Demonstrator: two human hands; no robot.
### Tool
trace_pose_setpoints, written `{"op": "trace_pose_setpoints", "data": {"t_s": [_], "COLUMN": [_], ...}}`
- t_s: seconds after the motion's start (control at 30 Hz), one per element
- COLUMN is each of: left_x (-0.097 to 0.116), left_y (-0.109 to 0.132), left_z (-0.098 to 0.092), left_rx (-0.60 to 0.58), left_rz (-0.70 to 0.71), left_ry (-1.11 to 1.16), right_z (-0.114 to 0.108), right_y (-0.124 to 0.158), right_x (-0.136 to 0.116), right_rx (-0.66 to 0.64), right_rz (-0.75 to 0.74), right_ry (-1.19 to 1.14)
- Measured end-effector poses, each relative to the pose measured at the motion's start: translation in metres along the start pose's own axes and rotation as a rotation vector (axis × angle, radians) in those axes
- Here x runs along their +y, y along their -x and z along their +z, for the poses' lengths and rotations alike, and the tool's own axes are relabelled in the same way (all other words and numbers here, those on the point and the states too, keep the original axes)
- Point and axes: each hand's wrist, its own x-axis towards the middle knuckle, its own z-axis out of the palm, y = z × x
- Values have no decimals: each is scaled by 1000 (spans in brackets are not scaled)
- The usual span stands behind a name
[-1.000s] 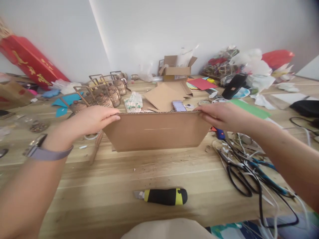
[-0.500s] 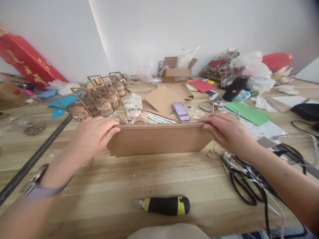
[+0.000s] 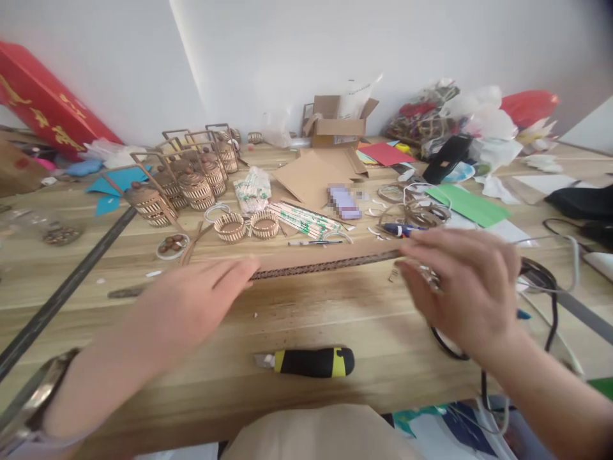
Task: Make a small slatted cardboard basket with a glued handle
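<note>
A piece of corrugated cardboard [image 3: 325, 263] is seen nearly edge-on above the table, its cut edge facing me. My left hand [image 3: 201, 297] grips its left end, fingers together and a little blurred. At the right end, my right hand [image 3: 464, 284] pinches the board between thumb and fingers. Closer to me lies a black and yellow utility knife [image 3: 311, 362] on the wood, its blade out and pointing left. Just beyond the board are two small round slatted bamboo baskets [image 3: 230, 228], a pen [image 3: 315, 243] and a blue glue gun [image 3: 400, 229].
Several lidded bamboo baskets with tall handles [image 3: 196, 190] stand at the left, near a dark bar [image 3: 71, 281]. A small dish of brown beads [image 3: 172, 245], wrapped sticks [image 3: 304, 218], a phone [image 3: 343, 201] and an open carton [image 3: 338, 124] lie farther back. Cables [image 3: 550, 294] run at right.
The cardboard has tipped from an upright panel to nearly edge-on and sits lower, its right end higher. Both hands have come nearer to me; the small baskets and glue gun are now uncovered.
</note>
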Motion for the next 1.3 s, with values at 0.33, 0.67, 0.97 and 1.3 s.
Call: {"op": "trace_pose_setpoints", "data": {"t_s": [0.33, 0.67, 0.97, 1.3], "left_x": [44, 71, 113, 104], "left_y": [62, 102, 131, 133], "left_z": [29, 53, 96, 107], "left_rx": [26, 4, 3, -62], "left_rz": [7, -93, -169, -14], "left_ry": [-103, -6, 193, 144], "right_z": [49, 3, -30, -3], "right_y": [96, 153, 133, 122], "right_x": [-96, -2, -9, -34], "right_rx": [-782, -730, -109, -144], "right_rz": [53, 612, 1701, 1787], "right_ry": [-629, -210, -969, -1407]}}
